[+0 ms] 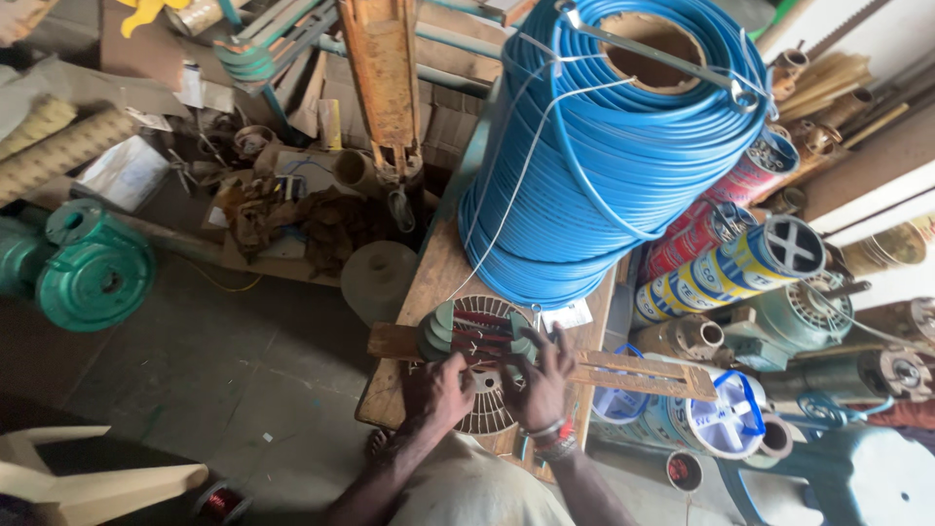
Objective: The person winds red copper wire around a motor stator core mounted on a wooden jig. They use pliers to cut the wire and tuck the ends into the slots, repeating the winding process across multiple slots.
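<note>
Hands meet over a stepped green winding former (477, 336) with red-brown wire laid in its grooves; it sits on a wooden bar (623, 372) that runs off to the right of our hands, above a round slotted motor core (484, 404) on the wooden desk (429, 282). We judge the former stiff and fairly light, best taken by its outer green edges, while the thin wire would kink or scrape easily and wants only fingertip pressure. Our left hand (443, 390) is curled, fingers bent against the near left side of the former; it seems to pinch the wire there, though the view is too small to be sure. Our right hand (541, 385), bangles at the wrist, has its fingers spread and pressed on the former's right side. Beyond our hands stands a big coil of blue cable (604, 146), with striped wire spools (726, 268) to the right.
</note>
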The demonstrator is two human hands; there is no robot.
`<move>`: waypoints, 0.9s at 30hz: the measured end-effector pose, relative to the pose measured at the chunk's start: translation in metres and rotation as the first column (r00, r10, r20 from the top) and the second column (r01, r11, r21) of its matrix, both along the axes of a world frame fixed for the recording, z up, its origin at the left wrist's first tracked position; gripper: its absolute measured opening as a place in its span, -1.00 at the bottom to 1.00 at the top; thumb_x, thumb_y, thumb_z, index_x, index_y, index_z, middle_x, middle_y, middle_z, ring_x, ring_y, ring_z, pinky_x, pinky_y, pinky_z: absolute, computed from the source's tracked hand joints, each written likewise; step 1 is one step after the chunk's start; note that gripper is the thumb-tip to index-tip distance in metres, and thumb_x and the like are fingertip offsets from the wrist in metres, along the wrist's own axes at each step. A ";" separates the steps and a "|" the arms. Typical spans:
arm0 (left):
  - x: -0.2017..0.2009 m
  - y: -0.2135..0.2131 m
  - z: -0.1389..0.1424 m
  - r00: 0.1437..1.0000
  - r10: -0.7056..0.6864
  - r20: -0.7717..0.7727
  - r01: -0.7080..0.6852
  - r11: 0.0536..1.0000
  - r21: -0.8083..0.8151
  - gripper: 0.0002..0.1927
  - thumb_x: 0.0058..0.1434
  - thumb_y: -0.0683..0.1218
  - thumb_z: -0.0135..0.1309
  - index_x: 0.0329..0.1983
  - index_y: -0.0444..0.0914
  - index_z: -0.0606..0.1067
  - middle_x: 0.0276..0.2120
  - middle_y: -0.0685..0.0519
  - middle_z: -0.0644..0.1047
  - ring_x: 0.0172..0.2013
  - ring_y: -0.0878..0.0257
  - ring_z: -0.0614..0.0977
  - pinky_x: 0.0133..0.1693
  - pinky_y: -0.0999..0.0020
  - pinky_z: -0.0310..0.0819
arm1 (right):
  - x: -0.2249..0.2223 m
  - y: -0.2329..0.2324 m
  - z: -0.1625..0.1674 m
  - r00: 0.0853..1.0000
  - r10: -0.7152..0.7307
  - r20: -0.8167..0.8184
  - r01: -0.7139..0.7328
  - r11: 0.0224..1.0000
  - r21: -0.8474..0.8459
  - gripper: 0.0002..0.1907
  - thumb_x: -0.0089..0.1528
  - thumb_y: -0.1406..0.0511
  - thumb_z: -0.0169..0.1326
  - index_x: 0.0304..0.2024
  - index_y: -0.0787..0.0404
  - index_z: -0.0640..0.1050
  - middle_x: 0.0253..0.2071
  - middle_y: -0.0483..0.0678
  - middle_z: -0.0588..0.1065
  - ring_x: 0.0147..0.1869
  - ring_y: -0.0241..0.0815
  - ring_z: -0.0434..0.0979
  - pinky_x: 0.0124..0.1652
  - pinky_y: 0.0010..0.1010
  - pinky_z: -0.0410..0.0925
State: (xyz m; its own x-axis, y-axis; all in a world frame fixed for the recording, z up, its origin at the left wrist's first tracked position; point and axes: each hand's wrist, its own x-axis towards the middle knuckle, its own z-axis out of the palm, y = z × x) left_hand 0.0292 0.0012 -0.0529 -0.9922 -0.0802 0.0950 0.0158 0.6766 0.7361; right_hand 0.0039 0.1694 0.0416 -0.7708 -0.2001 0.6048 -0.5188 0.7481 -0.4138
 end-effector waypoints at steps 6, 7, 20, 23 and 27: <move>0.004 -0.008 0.030 0.981 -0.166 -0.103 0.182 0.967 0.176 -0.82 0.25 -0.21 0.13 -0.10 -0.28 0.46 -0.22 -0.06 0.62 -0.22 0.07 0.67 -0.21 0.07 0.56 | 0.028 0.090 -0.055 0.810 -0.199 0.551 0.200 0.978 0.060 -0.83 0.14 0.17 0.24 -0.36 0.11 0.60 -0.18 -0.09 0.58 -0.10 0.00 0.63 -0.09 -0.16 0.47; 0.002 -0.005 0.034 0.959 -0.166 -0.231 0.193 0.976 0.098 -0.78 0.22 -0.21 0.13 -0.06 -0.29 0.49 -0.19 -0.07 0.62 -0.18 0.03 0.66 -0.18 0.08 0.57 | 0.035 0.098 -0.066 0.696 -0.295 0.654 0.175 0.954 0.244 -0.82 0.16 0.13 0.21 -0.33 0.07 0.61 -0.19 -0.07 0.59 -0.10 0.03 0.63 -0.09 -0.14 0.47; -0.028 -0.025 0.084 0.939 -0.339 -0.058 0.302 0.894 -0.330 -0.92 0.21 -0.14 0.13 -0.41 -0.17 0.56 -0.45 0.04 0.59 -0.39 0.12 0.68 -0.38 0.18 0.55 | 0.057 0.074 -0.123 0.425 -0.436 0.794 0.081 0.891 0.446 -0.28 0.03 0.08 0.27 0.22 0.10 0.43 0.02 0.20 0.40 -0.01 0.26 0.54 -0.09 -0.02 0.46; -0.024 -0.032 0.096 0.937 -0.336 -0.096 0.293 0.906 -0.305 -0.88 0.23 -0.12 0.15 -0.44 -0.18 0.54 -0.47 0.05 0.57 -0.43 0.15 0.67 -0.43 0.20 0.53 | 0.053 0.100 -0.129 0.341 -0.366 0.866 0.054 0.927 0.371 -0.62 0.10 0.08 0.25 -0.17 0.17 0.62 -0.22 0.16 0.60 -0.08 0.17 0.62 -0.10 -0.11 0.49; -0.019 -0.036 0.105 0.938 -0.327 -0.117 0.283 0.915 -0.288 -0.89 0.23 -0.06 0.17 -0.36 -0.17 0.53 -0.50 0.05 0.56 -0.48 0.11 0.64 -0.45 0.17 0.50 | 0.075 0.148 -0.132 0.081 0.024 0.996 0.155 0.987 -0.037 -0.73 0.24 0.18 0.05 -0.35 0.28 0.55 -0.50 0.03 0.60 -0.44 -0.17 0.73 -0.44 -0.37 0.45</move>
State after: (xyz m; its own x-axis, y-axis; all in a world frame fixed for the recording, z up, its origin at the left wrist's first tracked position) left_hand 0.0101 -0.0344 0.0518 -0.9341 0.2734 0.2296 0.3543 0.7884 0.5028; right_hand 0.0790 0.3178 -0.0903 -0.6892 -0.1210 -0.7144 0.4811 0.6608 -0.5761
